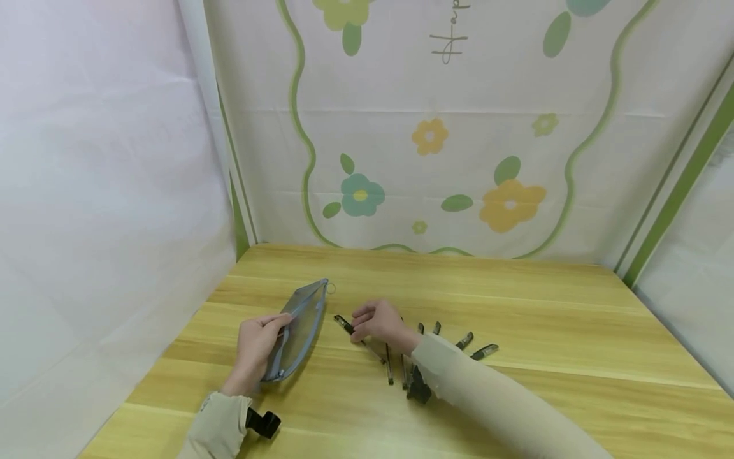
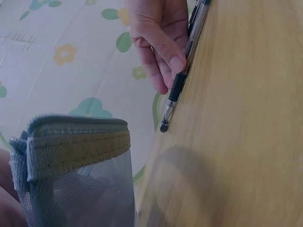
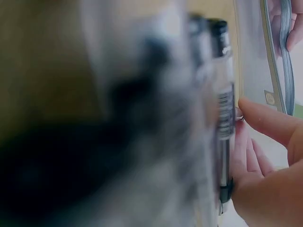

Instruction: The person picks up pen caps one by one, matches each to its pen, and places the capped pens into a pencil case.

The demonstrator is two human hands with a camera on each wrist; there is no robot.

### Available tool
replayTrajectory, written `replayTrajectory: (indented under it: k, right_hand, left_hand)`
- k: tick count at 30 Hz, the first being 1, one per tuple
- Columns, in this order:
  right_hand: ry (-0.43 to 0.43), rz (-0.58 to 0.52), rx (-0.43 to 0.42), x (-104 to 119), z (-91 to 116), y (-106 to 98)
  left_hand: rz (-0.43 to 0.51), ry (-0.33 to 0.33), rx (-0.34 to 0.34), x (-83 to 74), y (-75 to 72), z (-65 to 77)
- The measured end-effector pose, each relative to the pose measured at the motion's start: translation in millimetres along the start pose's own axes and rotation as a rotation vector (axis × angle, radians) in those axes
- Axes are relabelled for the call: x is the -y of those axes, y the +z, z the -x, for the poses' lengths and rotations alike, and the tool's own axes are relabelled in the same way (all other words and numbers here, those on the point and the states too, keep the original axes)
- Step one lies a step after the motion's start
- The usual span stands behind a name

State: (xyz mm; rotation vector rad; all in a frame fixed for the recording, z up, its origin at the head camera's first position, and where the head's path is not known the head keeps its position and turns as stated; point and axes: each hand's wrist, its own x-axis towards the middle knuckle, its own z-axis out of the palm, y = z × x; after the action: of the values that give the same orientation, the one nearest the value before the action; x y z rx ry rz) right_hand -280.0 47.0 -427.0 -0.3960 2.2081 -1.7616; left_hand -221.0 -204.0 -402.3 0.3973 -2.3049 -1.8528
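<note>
My left hand (image 1: pixel 258 347) grips the side of a grey-blue mesh zipper pouch (image 1: pixel 302 326), thumb on its near face, holding it tilted above the table with its long zipper edge towards the right. My right hand (image 1: pixel 378 324) is at the leftmost pen (image 1: pixel 342 322), a clear-barrelled gel pen with a black grip. In the left wrist view its thumb meets that pen (image 2: pixel 176 90) near the grip. In the right wrist view the pen's end shows between thumb and fingers. More pens (image 1: pixel 484 352) lie fanned out under and beyond my right forearm, which partly hides them.
The pens and pouch are at the middle of a wood-grain table (image 1: pixel 516 408). A white cloth with flowers (image 1: pixel 510 204) hangs behind it, and white cloth walls (image 1: pixel 115 191) stand at both sides. Black wrist cameras (image 1: pixel 264 422) sit on both wrists.
</note>
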Motion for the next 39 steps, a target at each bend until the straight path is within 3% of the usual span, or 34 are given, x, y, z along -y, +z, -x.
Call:
replayTrajectory:
  k: [9,22,39]
  right_hand:
    - [0.002,-0.008,0.012,-2,-1,-2]
    - [0.034,-0.176,0.026,-3,1,-7]
    - [0.109,-0.305,-0.179,-1,16,-14]
  left_hand:
    - [0.016,-0.012,0.005,1.5,0.3,-0.2]
    - [0.031,-0.016,0.013,3.8,0.8,-1.3]
    - [-0.004,-0.025,0.006,-0.6,3.9,1.4]
